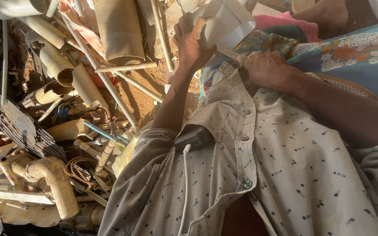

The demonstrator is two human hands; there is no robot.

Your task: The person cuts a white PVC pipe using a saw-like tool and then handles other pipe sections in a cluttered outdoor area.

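My left hand [192,41] is raised and grips a short, wide piece of white plastic pipe [226,21] by its lower edge. My right hand [265,67] is closed around a thin metal blade [228,53]. The blade's tip reaches the underside of the pipe piece, and its handle is hidden inside the fist. The two hands are close together above my speckled, buttoned shirt [281,166].
A heap of dirty scrap pipes, elbows and thin tubes [57,122] fills the left side over brown earth [147,89]. Blue and orange patterned cloth [355,48] lies at the upper right. A dark device with a white cable [192,136] sits at my shirt pocket.
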